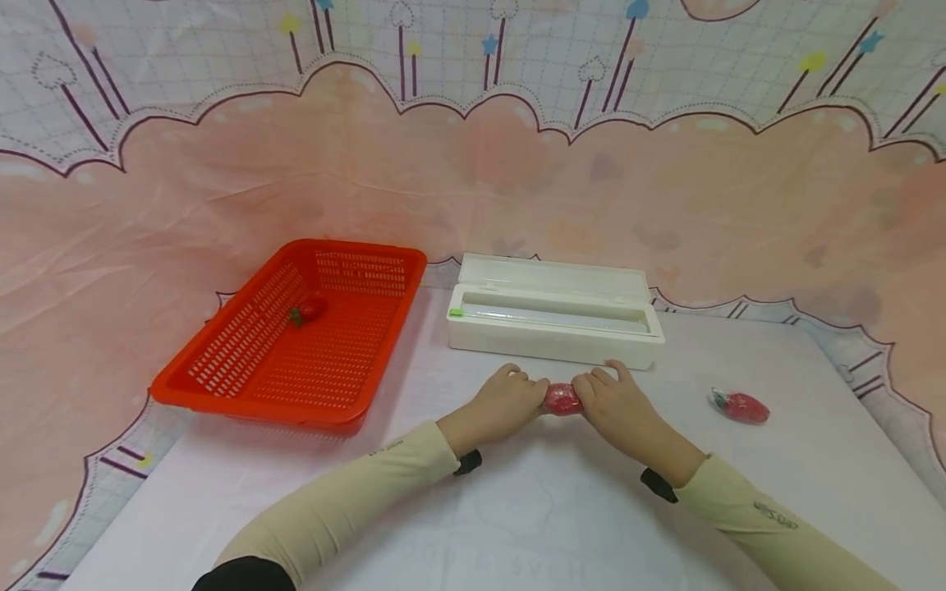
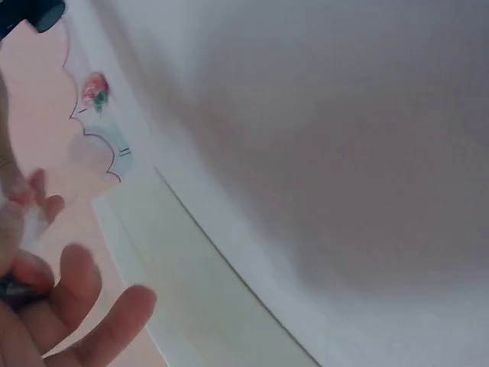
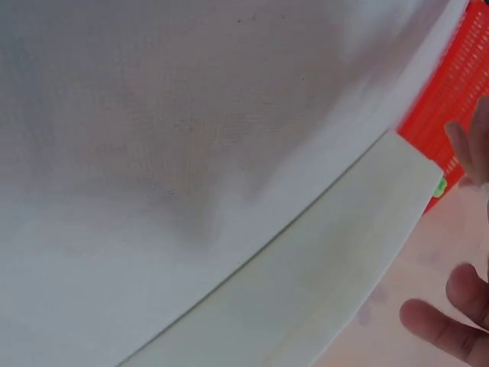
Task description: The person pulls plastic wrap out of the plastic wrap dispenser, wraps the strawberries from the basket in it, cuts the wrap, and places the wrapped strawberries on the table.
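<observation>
A table (image 1: 739, 509) is covered by a pale printed cloth with a dark scalloped border. Behind it, a backdrop (image 1: 473, 164) is hung, pink below a scalloped outline, gridded white above. Even, soft lighting is observed.

Cream long sleeves with small dark lettering, black wrist straps, black cloth at the left elbow.

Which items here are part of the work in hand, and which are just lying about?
In use:
- left hand and right hand, both gripping the red strawberry between them
- white wrap dispenser, lid open, just behind the hands

Lying about:
- strawberry on the table, to the right
- red basket with one strawberry inside
</observation>
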Tool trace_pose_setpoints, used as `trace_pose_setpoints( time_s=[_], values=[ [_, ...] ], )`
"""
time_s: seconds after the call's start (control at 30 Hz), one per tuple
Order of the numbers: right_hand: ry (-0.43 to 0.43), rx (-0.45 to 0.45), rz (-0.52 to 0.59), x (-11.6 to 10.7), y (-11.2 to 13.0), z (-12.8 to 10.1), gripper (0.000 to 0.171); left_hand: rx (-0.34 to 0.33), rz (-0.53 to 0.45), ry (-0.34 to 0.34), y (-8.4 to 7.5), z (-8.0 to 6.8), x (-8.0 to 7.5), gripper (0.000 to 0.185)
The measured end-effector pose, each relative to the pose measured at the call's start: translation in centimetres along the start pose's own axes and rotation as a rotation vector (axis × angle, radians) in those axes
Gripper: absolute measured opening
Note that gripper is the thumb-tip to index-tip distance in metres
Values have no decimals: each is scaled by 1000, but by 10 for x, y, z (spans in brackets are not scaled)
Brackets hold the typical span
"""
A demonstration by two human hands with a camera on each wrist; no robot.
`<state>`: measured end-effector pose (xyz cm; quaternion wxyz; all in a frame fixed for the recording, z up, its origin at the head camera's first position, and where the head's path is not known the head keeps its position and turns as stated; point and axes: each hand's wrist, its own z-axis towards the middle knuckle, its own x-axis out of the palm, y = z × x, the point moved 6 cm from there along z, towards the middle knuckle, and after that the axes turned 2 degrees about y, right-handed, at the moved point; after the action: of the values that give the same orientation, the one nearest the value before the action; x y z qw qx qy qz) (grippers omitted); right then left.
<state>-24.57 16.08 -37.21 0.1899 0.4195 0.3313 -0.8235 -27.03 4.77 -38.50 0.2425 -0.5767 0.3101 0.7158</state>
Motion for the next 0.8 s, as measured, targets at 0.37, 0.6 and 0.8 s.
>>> trace_pose_setpoints(
  time_s=[0.37,0.6,0.8],
  values=[
    [42,59,-40,-6,-11,-16,41,34,65,-67,-22,17,-8,36],
    [177,154,-40,-9,-33,-41,39,92,236,-89,-44,44,-4,21],
    [273,225,7,-6,-55,-75,47,165,248,-22,-69,78,3,20]
  ],
)
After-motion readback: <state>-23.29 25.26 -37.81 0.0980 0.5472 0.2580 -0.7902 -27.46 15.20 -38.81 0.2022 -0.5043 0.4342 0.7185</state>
